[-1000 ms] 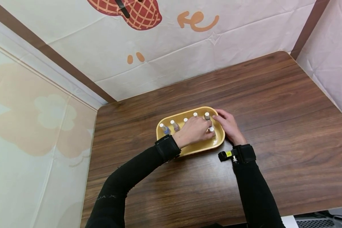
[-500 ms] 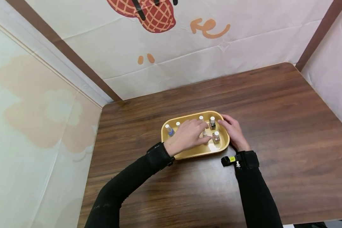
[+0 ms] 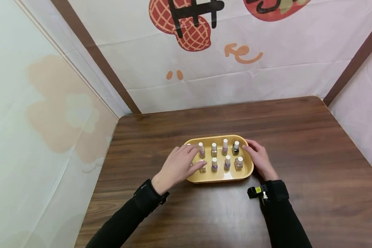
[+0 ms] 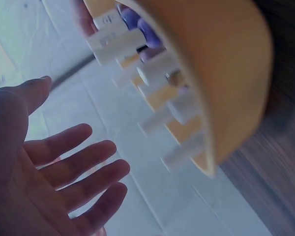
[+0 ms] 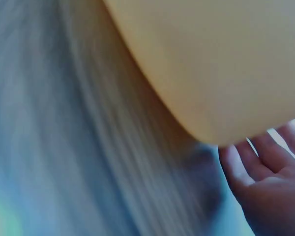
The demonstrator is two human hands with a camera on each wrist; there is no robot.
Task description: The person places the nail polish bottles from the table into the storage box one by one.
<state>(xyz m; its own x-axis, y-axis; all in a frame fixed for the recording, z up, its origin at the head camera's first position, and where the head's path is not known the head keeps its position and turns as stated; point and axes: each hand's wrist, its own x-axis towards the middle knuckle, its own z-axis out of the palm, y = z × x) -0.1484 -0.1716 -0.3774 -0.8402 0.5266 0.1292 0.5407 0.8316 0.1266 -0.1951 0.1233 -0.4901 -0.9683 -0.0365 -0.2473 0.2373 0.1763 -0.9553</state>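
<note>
A yellow oblong tray holds several small nail polish bottles with white caps, standing in two rows. Among them are a dark bottle at the back right and a purple one in the front row. My left hand hovers over the tray's left end and hides some bottles there; in the left wrist view its fingers are spread, holding nothing, apart from the tray wall. My right hand grips the tray's right end, thumb over the rim, fingers against the outer wall.
The tray rests on a dark wood-grain table. Behind it hangs a white printed cloth, with another pale cloth panel along the left side. Black wrist straps sit on both forearms.
My left hand has moved from the tray's right part to its left end, uncovering the bottles in the middle and right. My right hand stays at the right end. The head view has tilted up.
</note>
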